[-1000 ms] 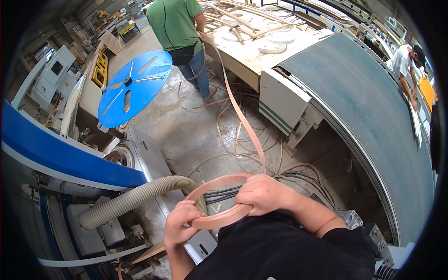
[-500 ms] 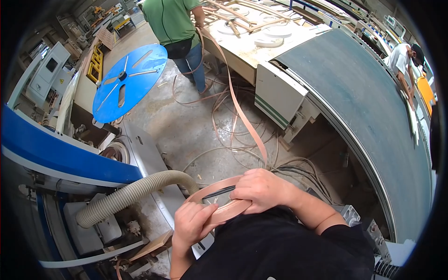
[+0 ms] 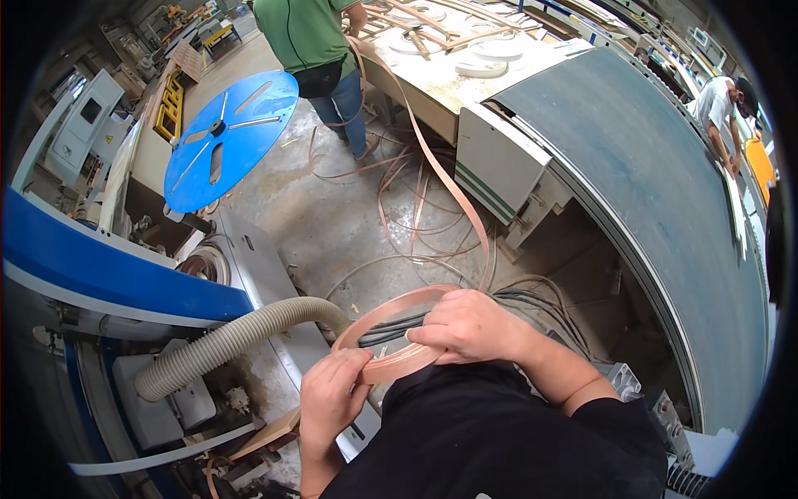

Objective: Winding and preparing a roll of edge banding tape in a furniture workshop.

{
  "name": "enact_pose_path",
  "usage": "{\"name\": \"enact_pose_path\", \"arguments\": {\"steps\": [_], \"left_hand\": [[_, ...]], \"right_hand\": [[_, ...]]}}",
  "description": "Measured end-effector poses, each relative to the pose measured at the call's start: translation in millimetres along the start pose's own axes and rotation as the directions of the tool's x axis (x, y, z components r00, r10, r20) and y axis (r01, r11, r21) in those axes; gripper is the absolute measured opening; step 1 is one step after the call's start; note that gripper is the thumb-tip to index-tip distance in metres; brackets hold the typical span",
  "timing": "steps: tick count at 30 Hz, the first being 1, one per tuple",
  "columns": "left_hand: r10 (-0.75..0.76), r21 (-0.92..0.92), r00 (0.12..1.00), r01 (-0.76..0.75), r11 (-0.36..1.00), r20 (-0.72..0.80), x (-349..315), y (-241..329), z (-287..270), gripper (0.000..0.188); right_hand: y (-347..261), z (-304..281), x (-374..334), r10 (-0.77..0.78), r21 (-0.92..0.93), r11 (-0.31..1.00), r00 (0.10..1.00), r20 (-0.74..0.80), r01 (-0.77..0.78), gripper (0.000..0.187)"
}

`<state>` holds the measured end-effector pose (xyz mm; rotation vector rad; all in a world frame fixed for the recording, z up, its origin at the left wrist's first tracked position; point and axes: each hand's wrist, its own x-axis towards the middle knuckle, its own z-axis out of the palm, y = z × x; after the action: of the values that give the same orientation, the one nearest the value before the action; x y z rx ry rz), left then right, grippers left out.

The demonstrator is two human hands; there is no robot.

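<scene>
A coil of pinkish-brown edge banding (image 3: 402,363) is held in front of my body, wound in several layers round an open middle. My left hand (image 3: 331,391) grips its left side, thumb and fingers pinching the layers. On the right side my right hand (image 3: 471,326) is closed round the coil, its fingertips partly hidden. From beside my right hand a loose strip of the banding (image 3: 449,183) runs up and away to a person in a green shirt (image 3: 303,33), who stands with their back to me. More loose banding lies tangled on the floor.
A ribbed hose (image 3: 241,337) and a blue-and-white machine (image 3: 125,270) stand at my left, below a slotted blue disc (image 3: 231,141). A dark conveyor belt (image 3: 632,175) curves along my right, with another person (image 3: 716,108) beyond it. Black cables (image 3: 549,308) lie on the floor.
My left hand has shifted slightly left and its grip on the coil has changed. My right hand has moved a little right and turned. The loose strip has swung slightly right.
</scene>
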<state>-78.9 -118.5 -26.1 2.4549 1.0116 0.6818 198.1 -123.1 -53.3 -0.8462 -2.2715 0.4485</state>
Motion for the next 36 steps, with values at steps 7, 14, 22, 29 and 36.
{"name": "enact_pose_path", "arguments": {"steps": [7, 14, 22, 29, 36], "left_hand": [[0.069, 0.012, 0.995, -0.068, 0.998, -0.066, -4.0, -9.5, -11.8, 0.038], [0.030, -0.032, 1.000, -0.030, 0.999, -0.001, -8.6, -17.3, -18.3, 0.040], [0.042, -0.044, 0.996, -0.046, 0.998, -0.076, -3.4, -20.4, -16.2, 0.041], [-0.124, 0.005, 0.984, 0.126, 0.992, -0.128, -16.7, -57.7, -6.6, 0.039], [-0.099, -0.045, 0.995, 0.099, 0.994, -0.010, -20.3, -58.0, -14.1, 0.039]], "right_hand": [[6.6, 6.8, -5.4, 0.047, 0.027, 0.999, 0.997, -0.062, -0.045, 0.040], [9.9, -3.4, -4.1, 0.016, 0.079, 0.997, 1.000, 0.008, -0.017, 0.046], [14.5, -4.2, -6.5, 0.019, 0.072, 0.997, 0.999, -0.036, -0.017, 0.047], [16.3, -7.1, -5.1, 0.005, 0.120, 0.993, 0.997, -0.076, 0.005, 0.047], [15.4, -12.2, -4.2, 0.038, 0.146, 0.989, 0.995, -0.091, -0.024, 0.042]]}}
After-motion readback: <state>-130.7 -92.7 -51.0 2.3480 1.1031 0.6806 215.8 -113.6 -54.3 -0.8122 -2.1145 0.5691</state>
